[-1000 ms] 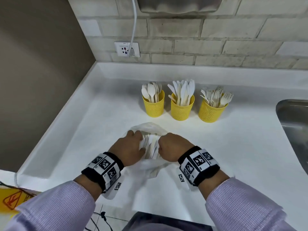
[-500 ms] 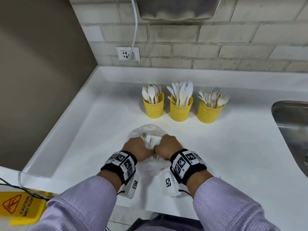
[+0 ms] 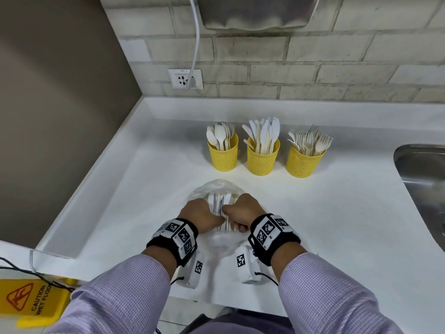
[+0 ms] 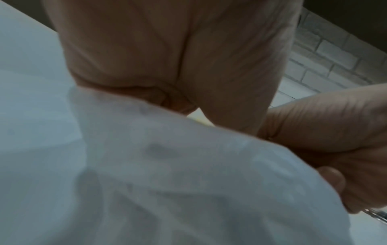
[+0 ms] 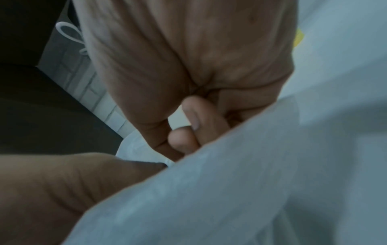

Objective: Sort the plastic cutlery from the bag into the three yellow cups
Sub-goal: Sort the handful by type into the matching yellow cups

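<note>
Evidently the unpacking step is in hand: both hands are working at the bag (image 3: 218, 189), which is lying on the counter (image 3: 337, 213) in front of the three cups (image 3: 263, 160); the left hand (image 3: 201, 214) and the right hand (image 3: 243, 212) are each curling their fingers into the film beside a bundle of cutlery (image 3: 220, 201) showing between them; the cups are already holding spoons, knives and forks, one kind in each; whether the pieces themselves are being pinched, or only the film, I cannot tell; next the film needs parting wide enough to free the bundle, then a pick by type.
</note>
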Demonstrator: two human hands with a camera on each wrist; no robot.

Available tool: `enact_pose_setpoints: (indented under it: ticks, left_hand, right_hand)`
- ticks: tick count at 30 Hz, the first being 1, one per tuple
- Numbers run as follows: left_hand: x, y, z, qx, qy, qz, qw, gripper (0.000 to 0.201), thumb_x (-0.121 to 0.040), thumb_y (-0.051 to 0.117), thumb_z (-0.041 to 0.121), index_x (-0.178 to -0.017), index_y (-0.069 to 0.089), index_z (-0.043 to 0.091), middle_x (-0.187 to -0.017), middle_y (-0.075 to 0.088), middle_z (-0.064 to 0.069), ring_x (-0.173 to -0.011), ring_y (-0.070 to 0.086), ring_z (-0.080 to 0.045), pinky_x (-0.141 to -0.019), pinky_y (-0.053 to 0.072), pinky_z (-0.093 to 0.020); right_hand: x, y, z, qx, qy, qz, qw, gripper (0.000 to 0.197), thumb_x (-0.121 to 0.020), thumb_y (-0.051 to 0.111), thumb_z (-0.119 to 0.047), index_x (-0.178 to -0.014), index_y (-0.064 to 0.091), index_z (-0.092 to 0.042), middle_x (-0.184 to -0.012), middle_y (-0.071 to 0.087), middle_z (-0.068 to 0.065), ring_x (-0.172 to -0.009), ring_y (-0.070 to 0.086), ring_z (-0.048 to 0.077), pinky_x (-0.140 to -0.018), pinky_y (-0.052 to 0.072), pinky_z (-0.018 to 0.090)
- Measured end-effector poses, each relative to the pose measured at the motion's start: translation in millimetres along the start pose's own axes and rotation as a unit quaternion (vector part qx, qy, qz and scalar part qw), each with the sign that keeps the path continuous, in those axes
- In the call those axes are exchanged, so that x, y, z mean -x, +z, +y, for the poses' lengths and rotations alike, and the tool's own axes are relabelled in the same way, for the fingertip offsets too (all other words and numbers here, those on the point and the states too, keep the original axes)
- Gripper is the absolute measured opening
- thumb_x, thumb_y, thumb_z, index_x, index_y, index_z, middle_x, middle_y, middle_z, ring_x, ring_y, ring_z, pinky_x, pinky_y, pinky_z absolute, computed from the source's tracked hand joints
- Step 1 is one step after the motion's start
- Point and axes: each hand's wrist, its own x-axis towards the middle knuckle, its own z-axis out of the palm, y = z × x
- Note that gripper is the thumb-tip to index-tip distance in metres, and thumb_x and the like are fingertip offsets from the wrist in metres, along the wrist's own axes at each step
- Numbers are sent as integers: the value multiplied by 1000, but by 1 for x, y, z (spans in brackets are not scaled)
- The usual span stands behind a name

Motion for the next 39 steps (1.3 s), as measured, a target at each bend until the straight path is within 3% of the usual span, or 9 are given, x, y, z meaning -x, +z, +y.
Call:
enact_pose_setpoints:
  ticks: [7, 10, 13, 16, 23, 27, 30, 35, 39]
  left_hand:
    - [0, 2, 3, 19, 0, -1, 1000, 22, -83, 76, 33, -71, 63, 19, -69, 61, 5, -73, 63, -13, -59, 43, -22]
    - [2, 4, 4, 33, -8, 9, 999, 24, -89, 73, 29, -73, 58, 18, -72, 59, 5, -67, 56, -6, -56, 39, -21]
    - [3, 5, 5, 46, -17, 13, 999, 22, -88, 74, 33, -82, 65, 13, -77, 64, 2, -78, 64, -15, -68, 50, -27]
    - [4, 4, 9, 11, -32, 31, 999, 30, -85, 74, 37, -83, 61, 11, -77, 61, -2, -77, 60, -21, -70, 47, -30]
    - [7, 5, 11, 31, -15, 31, 999, 24, -81, 80, 21, -76, 58, 15, -75, 60, 1, -68, 58, -9, -57, 43, -22]
    - [6, 2, 11, 38, -28, 16, 999, 28, -83, 77, 24, -72, 54, 14, -70, 54, 1, -65, 54, -11, -53, 38, -23]
    - [5, 2, 9, 60, -27, 12, 998, 25, -83, 76, 21, -71, 56, 12, -68, 54, 0, -63, 56, -13, -55, 41, -25]
    - [7, -1, 4, 95, -2, 13, 995, 14, -83, 71, 5, -76, 62, 12, -76, 61, 0, -65, 61, -7, -58, 51, -18]
    - [9, -2, 3, 109, -7, 11, 994, 15, -87, 65, 1, -79, 60, 12, -78, 61, -1, -69, 57, -6, -54, 45, -11]
  right_hand:
    - [-6, 5, 0, 23, -10, 6, 1000, 24, -84, 68, -21, -65, 56, -11, -53, 58, 4, -35, 50, 12, -37, 37, 19]
    - [-10, 9, 4, 36, -22, 20, 999, 21, -86, 68, -25, -73, 60, -10, -70, 64, 5, -57, 59, 17, -47, 39, 22]
    - [-10, 10, 7, 61, -40, 58, 996, 21, -86, 69, -28, -93, 66, -8, -99, 73, 11, -91, 68, 26, -68, 45, 25]
    - [-7, 10, 6, 100, -53, 81, 990, 22, -88, 69, -24, -99, 66, -5, -110, 71, 14, -106, 67, 30, -75, 45, 27]
    - [-13, 14, 8, 10, -41, 102, 994, 26, -74, 81, -17, -90, 65, -5, -95, 72, 11, -96, 71, 27, -68, 50, 28]
    - [-17, 12, 8, -35, -24, 69, 997, 26, -76, 80, -18, -67, 57, -10, -65, 60, 4, -66, 63, 23, -48, 39, 24]
    - [-16, 11, 9, -91, -7, 47, 995, 33, -76, 78, -13, -55, 53, -12, -51, 54, 3, -48, 55, 18, -45, 40, 24]
    - [-14, 12, 8, -159, -3, 18, 987, 7, -73, 76, -8, -74, 69, -6, -71, 69, 11, -66, 69, 28, -55, 54, 32]
    - [-18, 10, 12, -211, 0, -5, 978, 26, -71, 74, -2, -95, 75, 5, -96, 76, 25, -89, 75, 41, -81, 61, 58]
